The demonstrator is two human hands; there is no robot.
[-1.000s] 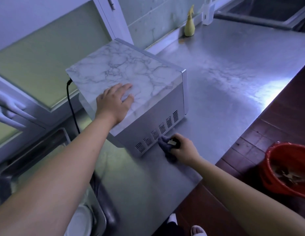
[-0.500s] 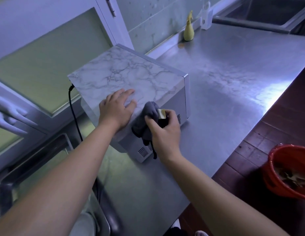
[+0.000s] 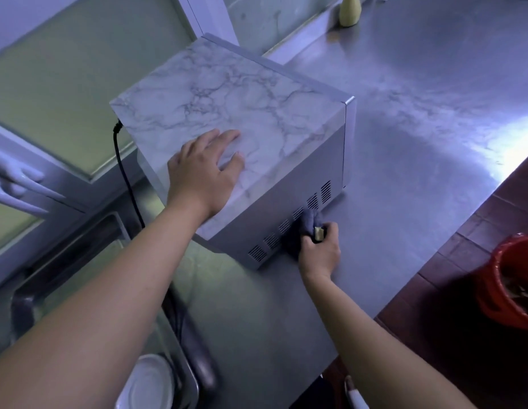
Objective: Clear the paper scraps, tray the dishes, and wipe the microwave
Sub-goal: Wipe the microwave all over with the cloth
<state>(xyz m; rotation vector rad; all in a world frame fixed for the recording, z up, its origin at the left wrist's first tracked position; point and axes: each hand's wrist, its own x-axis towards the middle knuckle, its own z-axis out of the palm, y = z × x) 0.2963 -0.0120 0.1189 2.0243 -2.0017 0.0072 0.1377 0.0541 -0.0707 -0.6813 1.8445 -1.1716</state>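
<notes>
As your left hand lies flat, fingers straight, on the microwave atop the counter, your right hand grips a cloth against its vented near side. Wiping is the step in hand; next, probably, a firm sweep along the vents.

red bucket beside steel counter

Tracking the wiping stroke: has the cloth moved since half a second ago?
Yes. The cloth dropped from the top edge of the microwave to its side vents.
</notes>
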